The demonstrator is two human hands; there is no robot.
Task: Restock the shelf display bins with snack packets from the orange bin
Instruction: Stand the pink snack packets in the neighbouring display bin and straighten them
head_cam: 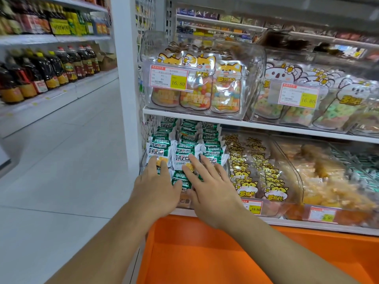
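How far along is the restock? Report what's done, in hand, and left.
Done: the clear shelf bin of green-and-white snack packets looks full. In hand: the left hand and right hand press flat on those packets, gripping none. Left: the orange plastic bin's visible part shows no packets.

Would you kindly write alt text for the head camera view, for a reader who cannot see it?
A person's left hand and right hand rest with straight fingers on green-and-white snack packets stacked in a lower shelf display bin, above an orange bin. Clear bins of animal-print candy bags fill the shelf above.
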